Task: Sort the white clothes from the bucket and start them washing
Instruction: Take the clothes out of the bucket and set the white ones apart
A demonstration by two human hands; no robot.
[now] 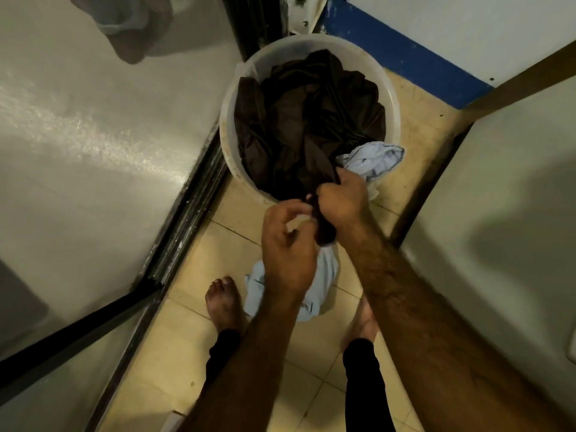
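1. The left hand point(288, 244) has its fingers half curled at the tail of the dark cloth point(305, 126). I cannot tell whether they pinch it.
2. Under that hand is a pale cloth point(257, 288), between the bare feet. It is not clear whether it hangs or lies on the floor point(174, 353).
3. The right hand point(343, 198) has its fingers closed tight on a bunch of the dark cloth, at the near rim of the bucket point(226, 120).
4. A rim cloth point(374, 160), also pale, drapes over the bucket's right edge, just beside the right hand.
5. The step seems to be clearing the dark cloth to reach the whites. Lift it slowly and straight up so it does not drag the rim cloth along, and keep it apart from the pale pieces.
6. The room is a narrow strip of beige tiled floor, with a glossy panel point(78, 151) on the left and a white wall point(514, 182) on the right.
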